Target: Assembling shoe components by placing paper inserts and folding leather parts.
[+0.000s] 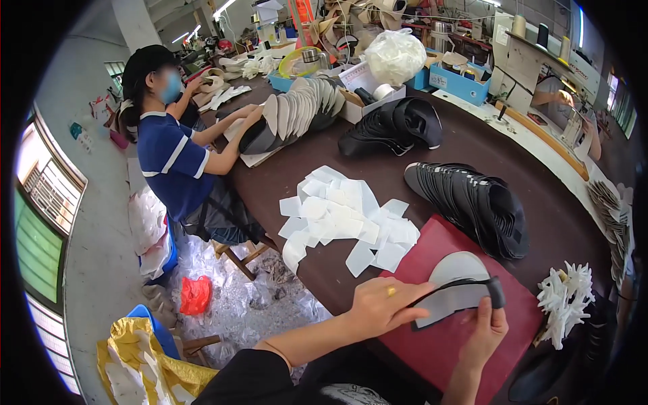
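Both my hands are on a shoe upper [461,268] with a light grey lining and a black edge, over a dark red mat [442,364]. My left hand [385,305], with a ring on one finger, pinches its left side between thumb and fingers. At the right end, my right hand [484,331] grips the dark, curled-over edge from below. To the left of the mat lies a loose pile of white cut patches [334,212]. Just beyond the mat rests a row of nested black shoe uppers [472,206].
Another black bundle of uppers [391,128] lies farther back, near an open box [370,101]. White bundled pieces [567,304] stand at the right. Across the brown table [270,202], a co-worker [172,152] handles stacked grey pieces [297,111]. A sewing machine [533,61] stands at far right.
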`<move>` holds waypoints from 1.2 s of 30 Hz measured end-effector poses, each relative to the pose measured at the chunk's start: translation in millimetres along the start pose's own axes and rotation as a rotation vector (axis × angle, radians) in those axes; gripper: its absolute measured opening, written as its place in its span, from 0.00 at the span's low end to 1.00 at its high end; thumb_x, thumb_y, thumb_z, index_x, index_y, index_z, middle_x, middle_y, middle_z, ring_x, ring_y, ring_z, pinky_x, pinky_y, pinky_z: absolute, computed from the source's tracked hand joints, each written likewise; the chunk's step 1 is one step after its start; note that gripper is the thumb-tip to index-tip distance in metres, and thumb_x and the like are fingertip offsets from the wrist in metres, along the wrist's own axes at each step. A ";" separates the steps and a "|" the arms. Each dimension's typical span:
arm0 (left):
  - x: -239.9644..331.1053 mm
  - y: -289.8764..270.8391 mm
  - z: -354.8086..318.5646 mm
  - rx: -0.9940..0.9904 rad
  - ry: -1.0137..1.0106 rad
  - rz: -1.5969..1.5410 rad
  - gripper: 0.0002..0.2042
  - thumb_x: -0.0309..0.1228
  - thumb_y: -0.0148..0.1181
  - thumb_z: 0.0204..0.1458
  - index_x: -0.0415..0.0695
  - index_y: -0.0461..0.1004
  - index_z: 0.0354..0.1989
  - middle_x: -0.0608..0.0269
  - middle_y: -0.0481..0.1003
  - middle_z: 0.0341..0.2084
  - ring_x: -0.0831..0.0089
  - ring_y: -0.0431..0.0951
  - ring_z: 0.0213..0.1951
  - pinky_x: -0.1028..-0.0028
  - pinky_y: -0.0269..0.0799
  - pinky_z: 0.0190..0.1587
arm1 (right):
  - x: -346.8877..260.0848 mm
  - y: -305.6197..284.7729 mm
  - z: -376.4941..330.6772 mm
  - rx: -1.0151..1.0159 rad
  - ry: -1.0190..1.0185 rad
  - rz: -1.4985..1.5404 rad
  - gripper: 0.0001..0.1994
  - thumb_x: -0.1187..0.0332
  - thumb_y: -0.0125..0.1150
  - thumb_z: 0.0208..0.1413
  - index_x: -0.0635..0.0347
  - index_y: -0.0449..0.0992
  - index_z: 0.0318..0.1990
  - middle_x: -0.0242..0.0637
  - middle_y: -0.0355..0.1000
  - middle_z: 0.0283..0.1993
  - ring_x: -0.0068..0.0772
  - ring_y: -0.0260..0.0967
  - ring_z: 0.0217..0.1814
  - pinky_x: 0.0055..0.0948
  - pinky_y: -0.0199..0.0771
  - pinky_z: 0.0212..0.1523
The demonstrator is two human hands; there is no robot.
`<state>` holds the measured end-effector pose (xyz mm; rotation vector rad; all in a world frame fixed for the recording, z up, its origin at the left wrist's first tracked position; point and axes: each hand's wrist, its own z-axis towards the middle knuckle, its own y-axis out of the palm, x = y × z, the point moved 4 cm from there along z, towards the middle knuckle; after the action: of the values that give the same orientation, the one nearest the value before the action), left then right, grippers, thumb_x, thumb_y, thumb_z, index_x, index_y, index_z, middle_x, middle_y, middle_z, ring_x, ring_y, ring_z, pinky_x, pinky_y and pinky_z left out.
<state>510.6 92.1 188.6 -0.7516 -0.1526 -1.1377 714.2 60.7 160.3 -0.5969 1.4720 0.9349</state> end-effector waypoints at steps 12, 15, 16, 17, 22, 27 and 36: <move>6.0 109.3 -104.7 -0.387 -1.166 -2.022 0.15 0.35 0.54 0.64 0.40 0.68 0.54 0.65 0.76 0.35 0.77 0.78 0.37 0.81 0.74 0.37 | -9.2 1.7 -28.9 -0.616 0.327 0.056 0.12 0.69 0.55 0.63 0.68 0.76 0.47 0.41 0.77 0.40 0.25 0.71 0.36 0.19 0.70 0.37; 11.5 114.0 -69.1 -0.228 -1.065 -1.668 0.09 0.33 0.58 0.61 0.39 0.75 0.41 0.70 0.73 0.24 0.83 0.71 0.25 0.88 0.61 0.25 | -5.2 -26.4 -22.5 -0.267 0.025 -0.248 0.13 0.69 0.57 0.60 0.70 0.75 0.48 0.42 0.77 0.42 0.27 0.72 0.42 0.20 0.69 0.43; -9.7 133.5 -80.5 -0.091 -1.090 -1.626 0.08 0.28 0.63 0.57 0.41 0.75 0.41 0.71 0.72 0.24 0.84 0.69 0.25 0.87 0.62 0.26 | -1.2 -29.1 -17.2 -0.275 0.012 -0.228 0.13 0.70 0.57 0.59 0.70 0.75 0.47 0.41 0.76 0.42 0.27 0.71 0.42 0.20 0.69 0.44; -15.2 136.8 -73.9 -0.055 -0.997 -1.515 0.06 0.27 0.63 0.56 0.42 0.75 0.40 0.71 0.72 0.25 0.84 0.69 0.25 0.87 0.62 0.27 | -1.6 -36.7 -17.8 -0.257 0.020 -0.224 0.12 0.71 0.57 0.58 0.71 0.75 0.46 0.41 0.76 0.41 0.28 0.71 0.42 0.21 0.68 0.45; -61.3 178.9 -59.7 0.209 -1.128 -1.593 0.11 0.24 0.55 0.61 0.43 0.68 0.51 0.64 0.75 0.38 0.80 0.75 0.31 0.86 0.69 0.29 | 26.2 -35.6 51.1 -0.248 0.048 -0.274 0.07 0.74 0.60 0.56 0.66 0.79 0.40 0.31 0.76 0.33 0.22 0.68 0.34 0.20 0.68 0.37; -49.7 221.5 -26.7 0.024 -1.041 -1.681 0.10 0.29 0.56 0.62 0.45 0.68 0.50 0.63 0.76 0.36 0.80 0.77 0.32 0.86 0.71 0.30 | 57.2 -62.2 78.6 -0.308 0.157 -0.253 0.12 0.73 0.65 0.53 0.66 0.77 0.44 0.34 0.75 0.36 0.23 0.70 0.36 0.19 0.71 0.41; -47.3 236.5 -37.4 -0.053 -0.987 -1.193 0.06 0.30 0.61 0.59 0.45 0.71 0.41 0.67 0.74 0.30 0.83 0.71 0.25 0.86 0.67 0.29 | 58.5 -77.0 96.6 -0.333 0.135 -0.273 0.06 0.72 0.62 0.56 0.66 0.76 0.36 0.28 0.72 0.30 0.16 0.63 0.29 0.15 0.64 0.32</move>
<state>684.1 154.4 28.7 -1.2727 -1.5665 -1.7577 823.3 108.2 93.1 -1.0944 1.3179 0.9428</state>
